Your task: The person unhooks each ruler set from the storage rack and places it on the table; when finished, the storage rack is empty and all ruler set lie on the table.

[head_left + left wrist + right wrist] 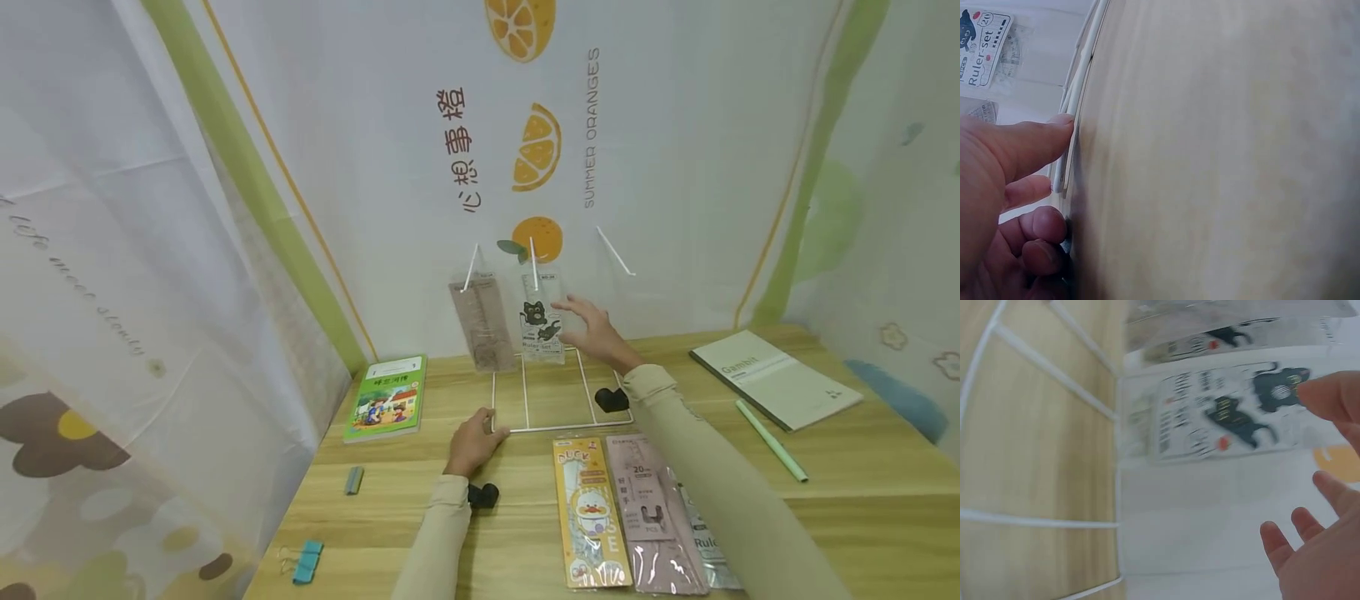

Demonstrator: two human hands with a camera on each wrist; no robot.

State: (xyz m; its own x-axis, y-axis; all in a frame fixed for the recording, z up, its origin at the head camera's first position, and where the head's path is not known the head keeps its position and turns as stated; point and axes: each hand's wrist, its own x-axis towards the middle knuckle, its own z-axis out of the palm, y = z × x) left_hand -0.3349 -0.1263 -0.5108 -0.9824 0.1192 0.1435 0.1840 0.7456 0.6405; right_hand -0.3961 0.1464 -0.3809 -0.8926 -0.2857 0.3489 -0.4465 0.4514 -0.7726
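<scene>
A white wire display rack (555,428) stands on the table, with three slanted hooks rising at its back. A greyish-pink ruler pack (483,325) hangs from the left hook. From the middle hook hangs a clear ruler-set pack with black cats (542,321). My right hand (592,329) is beside the cat pack, fingers spread; in the right wrist view its fingertips (1272,534) hold nothing, and the thumb overlaps the pack's edge. My left hand (474,442) grips the rack's front left corner, thumb (1054,134) against the wire. The right hook (617,252) bears nothing.
A yellow duck pack (592,512), a pink ruler pack (652,517) and a partly hidden cat pack (708,542) lie in front. Left are a green book (386,398), grey eraser-like block (354,481) and blue binder clip (307,562); right, a notebook (776,379) and green pen (772,442).
</scene>
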